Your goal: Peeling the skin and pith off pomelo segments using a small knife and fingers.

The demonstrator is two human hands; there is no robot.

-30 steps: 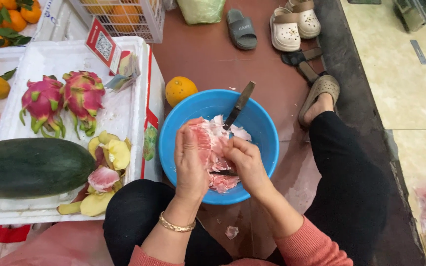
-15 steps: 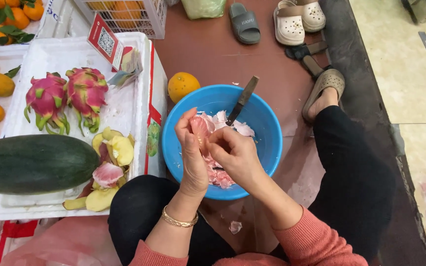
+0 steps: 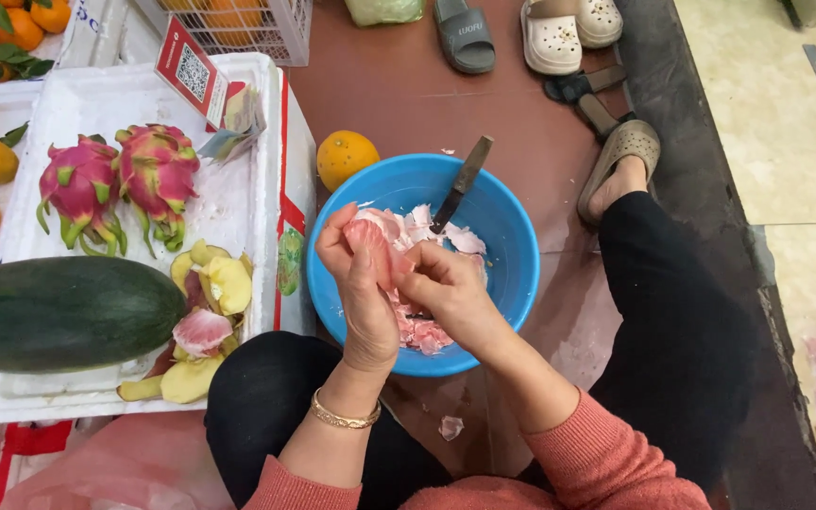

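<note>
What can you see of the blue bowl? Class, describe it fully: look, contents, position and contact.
The blue bowl is round, smooth and plastic-looking, upright on the reddish-brown floor between the person's legs. It holds pink fruit flesh and pale peelings; a knife leans on its far rim. The hands work just above it. A white foam tray adjoins its left side.

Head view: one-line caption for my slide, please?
Both hands, left hand and right hand, peel a pink pomelo segment above a blue bowl holding a knife.

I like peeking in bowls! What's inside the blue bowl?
The blue bowl holds pink fruit pieces and pale peel scraps, with a knife leaning on its rim. The left hand and right hand cover the bowl's near part, so anything beneath them is hidden.
</note>
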